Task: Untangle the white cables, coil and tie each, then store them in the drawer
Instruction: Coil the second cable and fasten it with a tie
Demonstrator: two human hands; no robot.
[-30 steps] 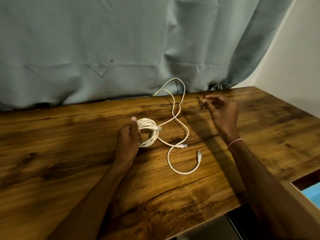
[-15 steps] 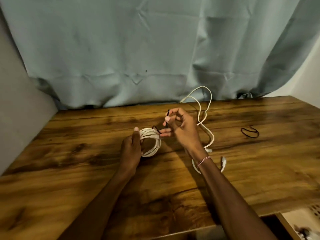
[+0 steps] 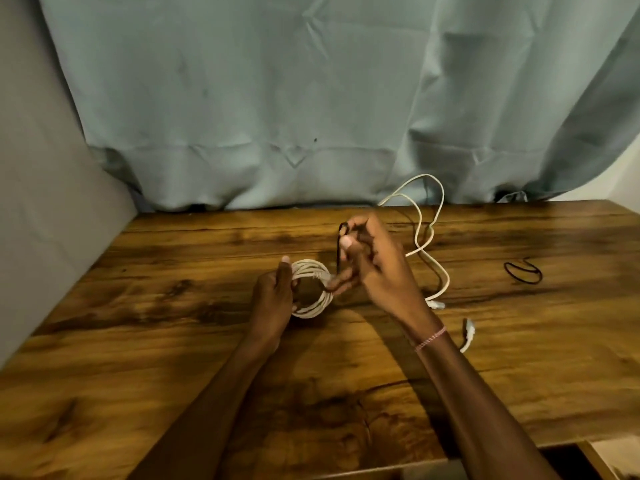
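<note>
A coiled white cable [image 3: 313,299] stands on its edge on the wooden table [image 3: 173,341]. My left hand [image 3: 273,303] grips its left side, thumb up over the coil. My right hand [image 3: 370,268] pinches a thin black tie [image 3: 339,251], stretched from near the thumb down to the coil's right side, where lower fingers touch the coil. A second white cable [image 3: 431,244] lies loose and uncoiled behind my right hand, its looped part rising against the curtain, both plugs on the table to the right of my wrist.
Another black tie [image 3: 523,270] lies on the table at the right. A blue-grey curtain [image 3: 311,98] hangs behind the table, and a grey wall [image 3: 41,202] closes the left side. A dark opening with a drawer corner [image 3: 595,459] shows below the table's front right edge.
My right hand picked up a black tie at the right, brought it left to the coil, and now stretches it upward. The view shifted left. My left hand kept holding the coil.
</note>
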